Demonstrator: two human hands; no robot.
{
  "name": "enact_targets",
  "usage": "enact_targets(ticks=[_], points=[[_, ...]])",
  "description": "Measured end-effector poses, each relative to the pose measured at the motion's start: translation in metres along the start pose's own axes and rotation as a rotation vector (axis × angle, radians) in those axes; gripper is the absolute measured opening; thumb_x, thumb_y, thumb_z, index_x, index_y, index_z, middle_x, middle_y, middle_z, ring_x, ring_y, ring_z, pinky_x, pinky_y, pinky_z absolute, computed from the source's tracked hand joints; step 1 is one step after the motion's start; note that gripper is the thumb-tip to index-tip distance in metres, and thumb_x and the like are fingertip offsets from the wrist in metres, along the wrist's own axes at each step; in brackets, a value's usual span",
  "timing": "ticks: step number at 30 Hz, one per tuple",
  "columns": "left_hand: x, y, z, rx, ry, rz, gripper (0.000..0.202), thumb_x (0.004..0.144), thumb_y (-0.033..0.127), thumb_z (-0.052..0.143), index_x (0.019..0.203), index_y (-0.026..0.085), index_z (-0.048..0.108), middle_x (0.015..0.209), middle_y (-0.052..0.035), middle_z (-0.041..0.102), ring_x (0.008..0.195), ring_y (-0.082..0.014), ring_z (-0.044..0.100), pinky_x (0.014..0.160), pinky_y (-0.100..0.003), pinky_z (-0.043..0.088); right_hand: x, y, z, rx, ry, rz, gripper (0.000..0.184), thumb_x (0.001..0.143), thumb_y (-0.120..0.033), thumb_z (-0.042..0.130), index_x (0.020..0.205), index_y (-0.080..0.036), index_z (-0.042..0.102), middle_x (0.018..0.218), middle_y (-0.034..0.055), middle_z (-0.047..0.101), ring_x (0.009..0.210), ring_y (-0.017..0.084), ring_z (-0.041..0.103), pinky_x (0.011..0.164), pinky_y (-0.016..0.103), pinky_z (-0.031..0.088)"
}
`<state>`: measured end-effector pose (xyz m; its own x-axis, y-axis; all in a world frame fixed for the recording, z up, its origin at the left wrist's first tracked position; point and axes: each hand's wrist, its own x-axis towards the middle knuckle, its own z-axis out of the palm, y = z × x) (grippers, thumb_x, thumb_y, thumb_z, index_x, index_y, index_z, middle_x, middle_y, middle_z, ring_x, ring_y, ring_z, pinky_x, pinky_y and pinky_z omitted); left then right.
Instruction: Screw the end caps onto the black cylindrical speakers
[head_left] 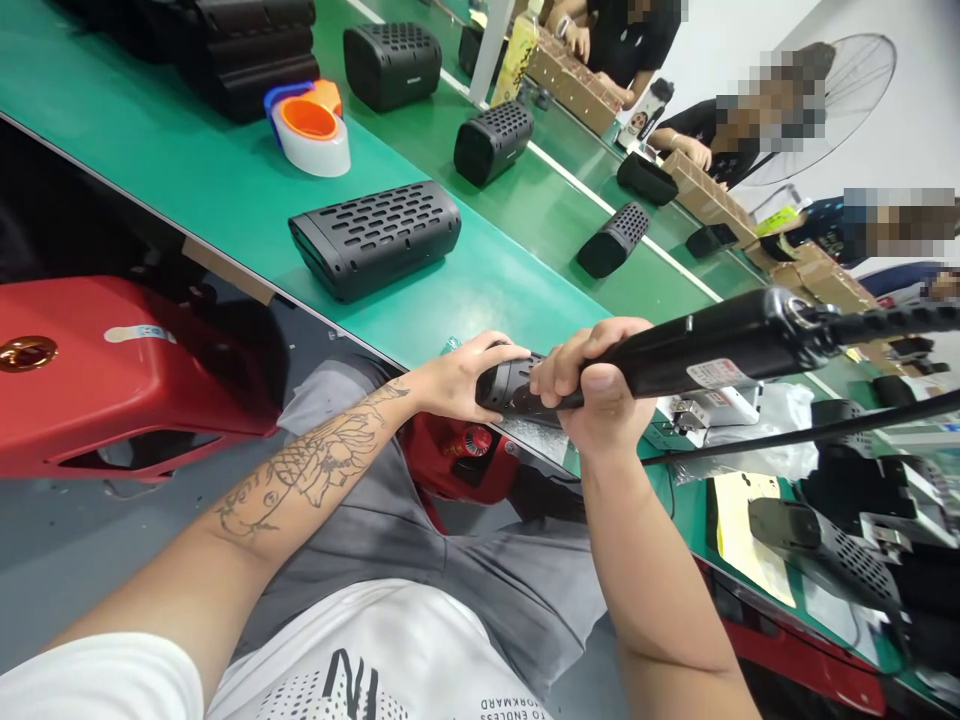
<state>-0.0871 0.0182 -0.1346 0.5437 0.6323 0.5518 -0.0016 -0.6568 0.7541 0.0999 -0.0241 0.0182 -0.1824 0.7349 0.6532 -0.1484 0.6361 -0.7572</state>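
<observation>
My left hand (469, 378) is closed around the end of a black speaker housing (512, 388) at the table's near edge. Wrapped round a black electric screwdriver (697, 345), my right hand (604, 390) holds it slanted, its tip end toward that housing. My fingers hide where tip and housing meet. A coiled cord runs from the tool's back end to the right. On the green mat beyond my left hand lies another black housing (379, 238) with slotted holes.
A tape roll in a dispenser (315, 130) stands at the upper left. Further perforated housings (493, 142) sit along the green belt. A power adapter (690, 415), plastic bags and a yellow paper (750, 535) lie to the right. Co-workers (630, 40) work across the line.
</observation>
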Motion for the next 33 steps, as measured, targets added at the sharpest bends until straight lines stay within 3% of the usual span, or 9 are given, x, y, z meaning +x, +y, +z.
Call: enact_targets(ticks=[5, 8, 12, 15, 17, 19, 24, 29, 33], points=[[0.002, 0.004, -0.001, 0.022, -0.017, -0.083, 0.111, 0.080, 0.033, 0.111, 0.182, 0.034, 0.067, 0.179, -0.0185, 0.066, 0.160, -0.0458, 0.078, 0.138, -0.060, 0.067, -0.004, 0.001, -0.005, -0.077, 0.014, 0.129, 0.061, 0.094, -0.079, 0.102, 0.089, -0.034, 0.061, 0.056, -0.0124, 0.054, 0.039, 0.016, 0.047, 0.046, 0.038, 0.056], [0.000, 0.007, -0.003, 0.032, -0.026, -0.105, 0.111, 0.080, 0.035, 0.110, 0.182, 0.033, 0.068, 0.181, -0.0184, 0.067, 0.162, -0.0465, 0.077, 0.140, -0.061, 0.067, -0.010, 0.004, 0.000, -0.079, 0.041, 0.147, 0.057, 0.097, -0.074, 0.102, 0.094, -0.034, 0.062, 0.058, -0.0122, 0.059, 0.042, 0.016, 0.054, 0.049, 0.037, 0.059], [-0.005, 0.006, -0.008, 0.083, 0.002, -0.129, 0.107, 0.081, 0.041, 0.111, 0.179, 0.032, 0.070, 0.175, -0.0170, 0.072, 0.164, -0.0465, 0.076, 0.143, -0.064, 0.065, -0.007, -0.010, -0.003, -0.030, 0.059, 0.023, 0.044, 0.106, -0.067, 0.099, 0.107, -0.032, 0.071, 0.066, -0.0104, 0.068, 0.048, 0.017, 0.065, 0.054, 0.036, 0.064], [0.012, -0.007, -0.008, 0.162, 0.092, -0.186, 0.103, 0.084, 0.047, 0.111, 0.177, 0.032, 0.070, 0.176, -0.0142, 0.072, 0.169, -0.0466, 0.072, 0.147, -0.067, 0.061, 0.001, -0.046, -0.037, -0.042, 0.200, -0.148, 0.048, 0.109, -0.082, 0.089, 0.117, -0.037, 0.074, 0.066, -0.0126, 0.061, 0.044, 0.017, 0.061, 0.053, 0.037, 0.066], [0.048, -0.020, 0.003, 0.211, 0.173, -0.243, 0.103, 0.084, 0.047, 0.112, 0.177, 0.031, 0.070, 0.175, -0.0134, 0.072, 0.170, -0.0479, 0.069, 0.148, -0.069, 0.060, -0.001, -0.074, -0.071, -0.105, 0.360, -0.233, 0.049, 0.111, -0.086, 0.083, 0.117, -0.038, 0.075, 0.066, -0.0128, 0.056, 0.043, 0.016, 0.057, 0.052, 0.036, 0.066], [0.101, -0.033, 0.026, 0.239, 0.247, -0.301, 0.105, 0.082, 0.043, 0.112, 0.177, 0.028, 0.070, 0.172, -0.0152, 0.072, 0.171, -0.0492, 0.068, 0.150, -0.072, 0.057, -0.009, -0.094, -0.107, -0.179, 0.556, -0.264, 0.048, 0.109, -0.082, 0.087, 0.115, -0.035, 0.075, 0.066, -0.0124, 0.056, 0.043, 0.015, 0.057, 0.052, 0.034, 0.064], [0.257, -0.059, 0.121, 0.162, 0.357, -0.506, 0.109, 0.085, 0.027, 0.110, 0.183, 0.023, 0.063, 0.179, -0.0238, 0.062, 0.172, -0.0479, 0.068, 0.155, -0.067, 0.049, -0.041, -0.096, -0.171, -0.401, 0.940, -0.168, 0.049, 0.102, -0.066, 0.102, 0.108, -0.026, 0.075, 0.066, -0.0103, 0.066, 0.048, 0.016, 0.064, 0.052, 0.033, 0.064], [0.364, -0.078, 0.207, 0.154, 0.336, -0.621, 0.113, 0.090, 0.026, 0.111, 0.189, 0.024, 0.056, 0.189, -0.0275, 0.050, 0.183, -0.0486, 0.056, 0.156, -0.060, 0.044, -0.060, -0.072, -0.218, -0.528, 0.951, -0.177, 0.055, 0.095, -0.068, 0.108, 0.105, -0.025, 0.075, 0.064, -0.0097, 0.070, 0.046, 0.016, 0.066, 0.053, 0.034, 0.064], [0.402, -0.090, 0.234, 0.186, 0.276, -0.601, 0.109, 0.100, 0.038, 0.104, 0.193, 0.020, 0.051, 0.192, -0.0318, 0.050, 0.185, -0.0522, 0.052, 0.157, -0.065, 0.037, -0.058, -0.053, -0.248, -0.545, 0.918, -0.161, 0.060, 0.091, -0.074, 0.108, 0.100, -0.027, 0.071, 0.061, -0.0109, 0.069, 0.043, 0.016, 0.064, 0.050, 0.033, 0.063]])
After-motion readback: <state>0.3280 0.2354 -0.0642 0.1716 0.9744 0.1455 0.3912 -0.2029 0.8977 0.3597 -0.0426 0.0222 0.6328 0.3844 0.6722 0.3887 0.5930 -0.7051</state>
